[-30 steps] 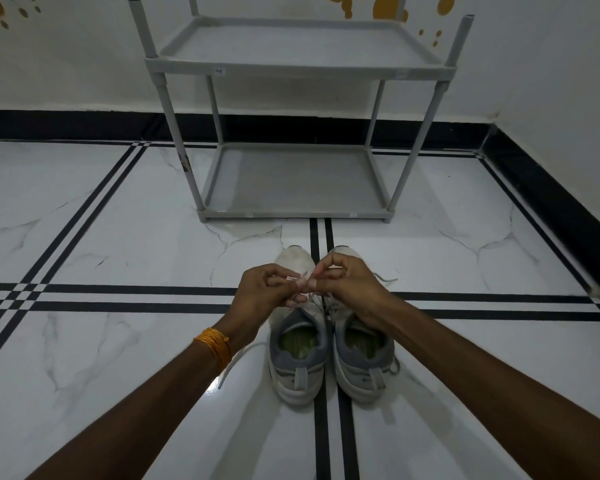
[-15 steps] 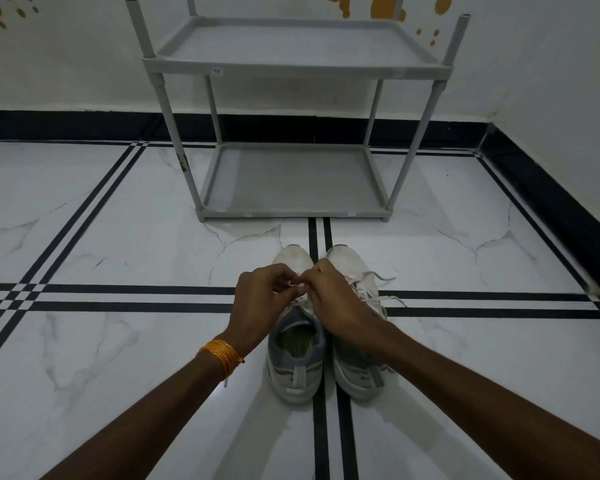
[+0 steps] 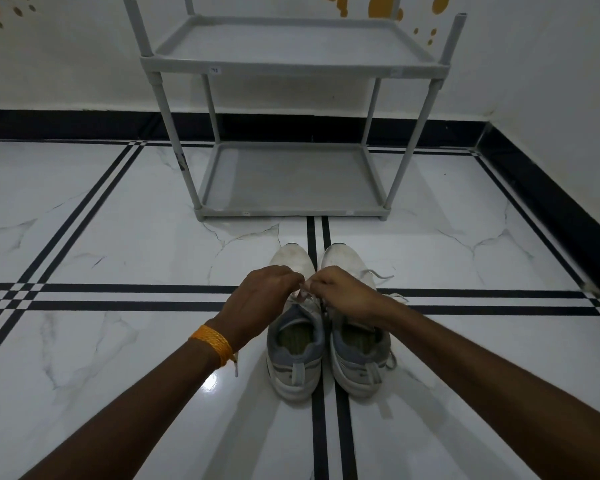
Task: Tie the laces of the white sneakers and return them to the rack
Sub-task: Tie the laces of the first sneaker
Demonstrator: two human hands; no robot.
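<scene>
Two white sneakers with grey heels stand side by side on the floor, toes pointing at the rack: the left sneaker (image 3: 295, 355) and the right sneaker (image 3: 359, 355). My left hand (image 3: 260, 303) and my right hand (image 3: 343, 294) meet above the left sneaker's tongue, fingers pinched on its white laces (image 3: 303, 297). The right sneaker's loose laces (image 3: 383, 275) trail onto the floor to its right. The grey two-shelf rack (image 3: 291, 206) stands just beyond the toes, with nothing on either shelf.
White marble floor (image 3: 118, 244) with black stripe lines. A black skirting (image 3: 551, 209) and white walls close the back and right side. An orange thread band (image 3: 213, 342) is on my left wrist.
Both hands have shifted slightly left, from between the two sneakers to over the left one, still pinching the laces. The right sneaker's loose laces have come into view.
</scene>
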